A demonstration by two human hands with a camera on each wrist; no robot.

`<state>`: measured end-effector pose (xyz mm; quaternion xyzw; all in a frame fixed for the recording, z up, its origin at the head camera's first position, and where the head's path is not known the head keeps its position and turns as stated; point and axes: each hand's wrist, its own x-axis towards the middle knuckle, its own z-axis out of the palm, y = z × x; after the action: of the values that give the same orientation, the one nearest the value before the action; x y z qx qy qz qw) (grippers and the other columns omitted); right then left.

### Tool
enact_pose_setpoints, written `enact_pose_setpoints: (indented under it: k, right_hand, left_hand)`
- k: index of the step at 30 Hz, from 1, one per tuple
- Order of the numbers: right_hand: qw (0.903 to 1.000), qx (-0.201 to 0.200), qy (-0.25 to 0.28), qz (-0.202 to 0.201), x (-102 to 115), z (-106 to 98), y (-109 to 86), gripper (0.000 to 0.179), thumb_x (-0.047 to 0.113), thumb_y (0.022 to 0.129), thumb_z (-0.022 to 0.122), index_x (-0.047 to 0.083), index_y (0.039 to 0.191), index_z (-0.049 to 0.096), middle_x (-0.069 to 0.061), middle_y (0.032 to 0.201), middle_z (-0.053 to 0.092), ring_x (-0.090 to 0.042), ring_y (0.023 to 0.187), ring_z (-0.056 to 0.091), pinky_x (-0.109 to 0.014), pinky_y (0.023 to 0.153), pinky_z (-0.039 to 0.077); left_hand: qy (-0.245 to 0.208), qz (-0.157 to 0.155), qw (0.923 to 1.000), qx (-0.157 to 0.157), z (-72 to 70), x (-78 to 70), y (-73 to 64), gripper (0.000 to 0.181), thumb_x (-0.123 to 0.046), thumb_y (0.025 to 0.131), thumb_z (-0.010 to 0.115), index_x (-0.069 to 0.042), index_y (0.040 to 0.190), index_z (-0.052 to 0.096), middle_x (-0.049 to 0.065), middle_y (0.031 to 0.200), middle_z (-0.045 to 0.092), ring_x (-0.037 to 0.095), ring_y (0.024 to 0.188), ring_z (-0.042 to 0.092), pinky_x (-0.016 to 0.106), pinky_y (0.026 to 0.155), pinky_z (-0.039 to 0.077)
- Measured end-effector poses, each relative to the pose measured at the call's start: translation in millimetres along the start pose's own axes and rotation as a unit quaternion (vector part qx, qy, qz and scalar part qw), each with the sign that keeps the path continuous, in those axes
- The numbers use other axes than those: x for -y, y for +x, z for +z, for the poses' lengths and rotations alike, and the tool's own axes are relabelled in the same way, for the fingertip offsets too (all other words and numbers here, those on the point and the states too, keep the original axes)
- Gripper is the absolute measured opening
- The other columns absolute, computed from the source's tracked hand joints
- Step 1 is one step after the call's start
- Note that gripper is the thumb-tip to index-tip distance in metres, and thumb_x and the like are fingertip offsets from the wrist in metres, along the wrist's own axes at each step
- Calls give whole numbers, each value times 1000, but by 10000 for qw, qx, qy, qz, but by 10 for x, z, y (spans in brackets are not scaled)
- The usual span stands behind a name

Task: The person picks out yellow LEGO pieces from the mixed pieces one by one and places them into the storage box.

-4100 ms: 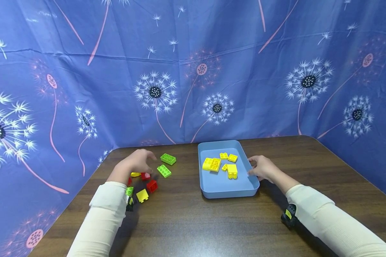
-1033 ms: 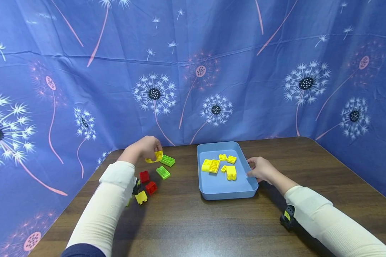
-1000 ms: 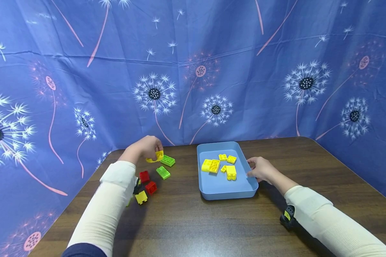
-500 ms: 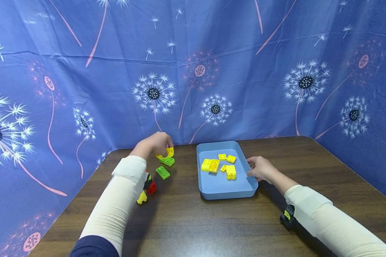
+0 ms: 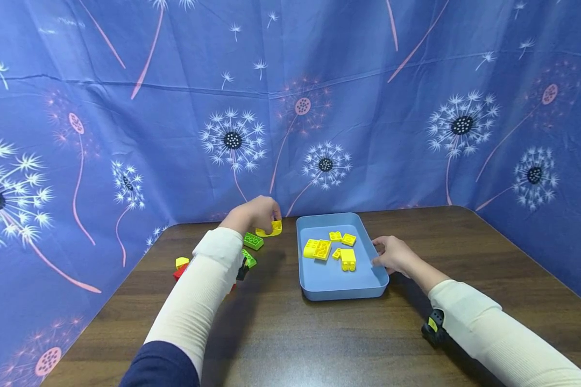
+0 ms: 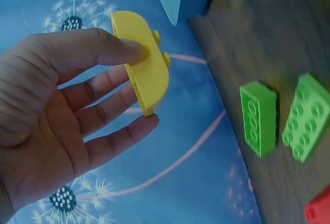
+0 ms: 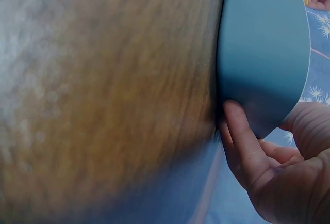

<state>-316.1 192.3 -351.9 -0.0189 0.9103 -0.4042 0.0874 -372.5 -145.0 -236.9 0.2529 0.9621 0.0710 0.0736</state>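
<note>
My left hand (image 5: 260, 210) pinches a yellow toy brick (image 5: 273, 229) between thumb and fingers, above the table at the left of the blue tray (image 5: 344, 294). In the left wrist view the brick (image 6: 149, 61) shows rounded corners and studs on one side, with the thumb across its face. My right hand (image 5: 392, 253) grips the tray's right wall. In the right wrist view its fingers lie along the outside of the tray (image 7: 263, 43), and the thumb reaches to the rim. Several yellow bricks, among them a tall one (image 5: 348, 258), lie inside the tray.
Two green bricks (image 5: 253, 241) lie on the table (image 5: 329, 344) below the left hand. Farther left, a red brick (image 5: 179, 273) and a yellow brick (image 5: 181, 262) show beside the left sleeve, which hides others. A blue flowered cloth (image 5: 387, 134) hangs behind the table.
My left hand has picked up the yellow brick from the pile at the left and carried it right, past the green bricks towards the tray. The right hand and tray stay put.
</note>
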Motion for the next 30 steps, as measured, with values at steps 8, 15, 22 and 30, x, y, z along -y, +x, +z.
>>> enact_pose_setpoints:
  k: [8, 15, 22, 30]
  right_hand:
    - [10000, -15, 80, -1, -23, -4, -12, 62, -8, 82, 70, -14, 136, 41, -31, 111, 57, -37, 94, 64, -41, 63, 58]
    - [10000, -28, 46, 10, -27, 4, -4, 63, -7, 81, 71, -13, 137, 41, -34, 117, 55, -40, 99, 63, -40, 63, 58]
    - [10000, 12, 76, -2, -36, 3, -8, 64, -6, 81, 71, -13, 137, 41, -32, 115, 56, -38, 97, 64, -41, 63, 58]
    - [10000, 2, 37, -58, 1, -17, -14, 62, -5, 80, 71, -13, 135, 43, -30, 114, 58, -38, 97, 64, -42, 64, 58]
  left_hand:
    - [-72, 167, 9998, -38, 66, -276, 198, 34, 4, 73, 71, -9, 105, 73, 3, 96, 64, 19, 84, 54, 28, 64, 50]
    - [-251, 66, 9997, -37, 169, -488, 406, 32, -3, 75, 75, -12, 105, 73, 1, 97, 63, 18, 87, 55, 28, 68, 51]
    - [-687, 33, 9976, 10, 301, -647, 600, 32, -3, 76, 75, -13, 106, 72, 1, 95, 63, 16, 80, 57, 27, 65, 51]
    - [-757, -280, 9967, -71, 414, -730, 812, 32, -9, 78, 76, -14, 109, 71, 0, 100, 62, 16, 79, 59, 29, 65, 52]
